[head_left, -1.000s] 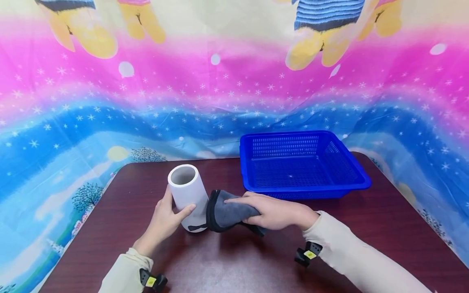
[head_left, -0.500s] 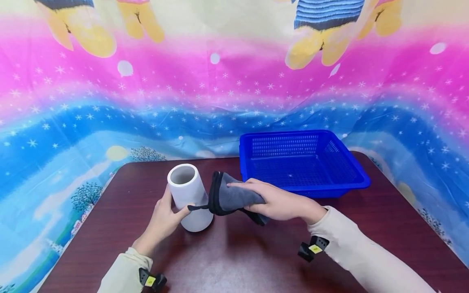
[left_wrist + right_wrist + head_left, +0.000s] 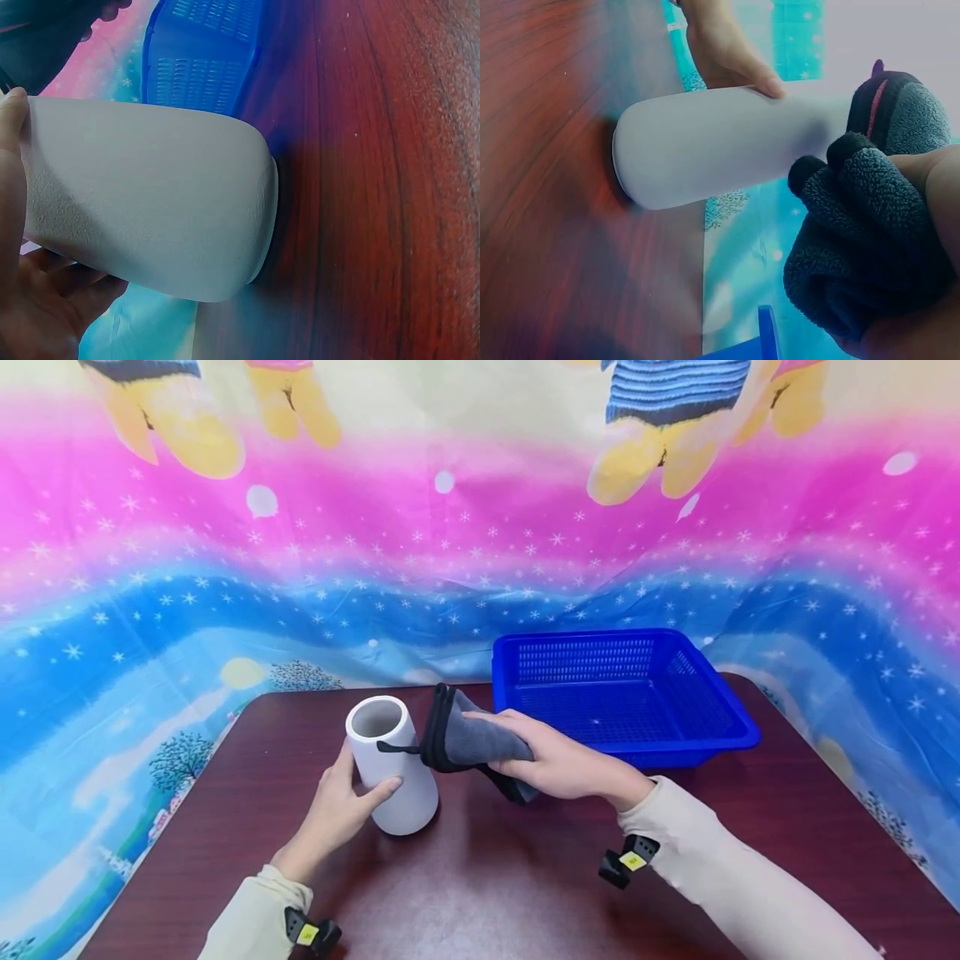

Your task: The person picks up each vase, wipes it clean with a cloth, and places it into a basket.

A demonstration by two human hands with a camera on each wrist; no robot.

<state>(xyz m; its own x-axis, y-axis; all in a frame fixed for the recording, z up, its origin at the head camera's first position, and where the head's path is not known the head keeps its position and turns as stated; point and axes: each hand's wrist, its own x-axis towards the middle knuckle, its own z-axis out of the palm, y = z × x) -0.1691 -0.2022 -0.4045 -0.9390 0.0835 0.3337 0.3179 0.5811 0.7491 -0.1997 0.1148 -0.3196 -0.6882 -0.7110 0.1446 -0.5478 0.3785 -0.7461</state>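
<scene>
A white vase point(image 3: 408, 802) with a wide round mouth stands upright on the table, narrower at the top than at the base. My left hand point(image 3: 337, 814) grips it from the left, thumb across the front and fingers behind. My right hand point(image 3: 558, 756) holds a bunched grey cloth point(image 3: 483, 739) with black edging, thumb and fingers wrapped over it. The cloth's black loop point(image 3: 397, 748) overlaps the upper wall of the vase just below the rim. In the right wrist view the folded fuzzy cloth point(image 3: 862, 232) is beside the vase's point(image 3: 705, 146) upper part.
A blue perforated plastic basket point(image 3: 600, 747) stands at the back right, behind my right hand. The dark reddish wooden table point(image 3: 465, 902) has rounded far corners. A colourful printed curtain point(image 3: 420, 527) hangs close behind its far edge.
My right hand has lifted the cloth from beside the vase's lower wall up toward its rim, shifting slightly left in the last half second. The left hand and vase have stayed in place.
</scene>
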